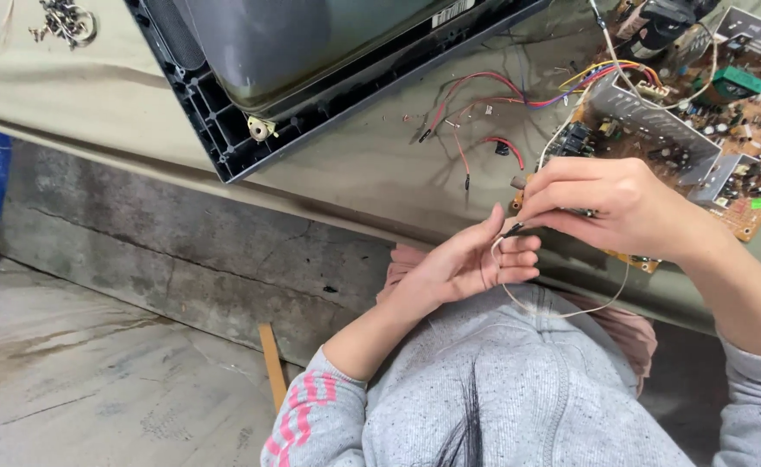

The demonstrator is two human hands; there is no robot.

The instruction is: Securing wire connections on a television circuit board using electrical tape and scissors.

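A: Wire status?
B: Thin white wire (562, 311) is looped below both hands, centre-right of frame. Its dark tip is pinched in the right hand (610, 207), fingers closed tight on it. The left hand (476, 259) is half curled, palm up, wire run across its fingers.
A: Surroundings?
B: Brown circuit board (700, 112) is seen at upper right, coloured leads (519, 95) fanned out beside it. Black tube-set frame (225, 130) is laid at upper left on the grey bench (372, 164).
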